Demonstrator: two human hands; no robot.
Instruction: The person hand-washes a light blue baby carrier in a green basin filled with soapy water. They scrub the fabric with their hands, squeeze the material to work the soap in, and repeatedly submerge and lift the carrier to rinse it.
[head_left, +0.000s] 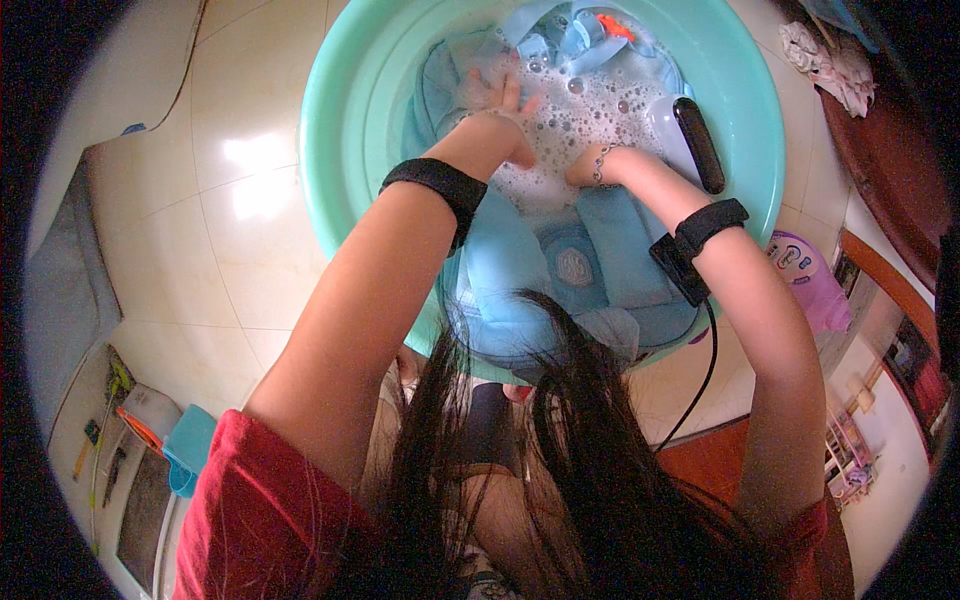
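Observation:
A large mint-green basin (330,150) holds sudsy water and a soaked light blue padded fabric item (510,255) with straps and a mesh patch. Near its far side, a small orange piece (617,27) shows among the blue straps. My left hand (503,105) is in the foam at the basin's left middle, fingers spread over the blue fabric. My right hand (585,168) dips into the suds to its right; its fingers are hidden under foam. Beside my right wrist, a white object with a glossy black handle-like part (698,145) rests against the basin's right wall.
A purple package (812,280) lies on the tiled floor (160,230), right of the basin. Dark brown furniture (890,150) with a crumpled pale cloth (830,68) stands at the far right. A teal container (190,450) is at lower left. A black cable (708,370) hangs from my right wristband.

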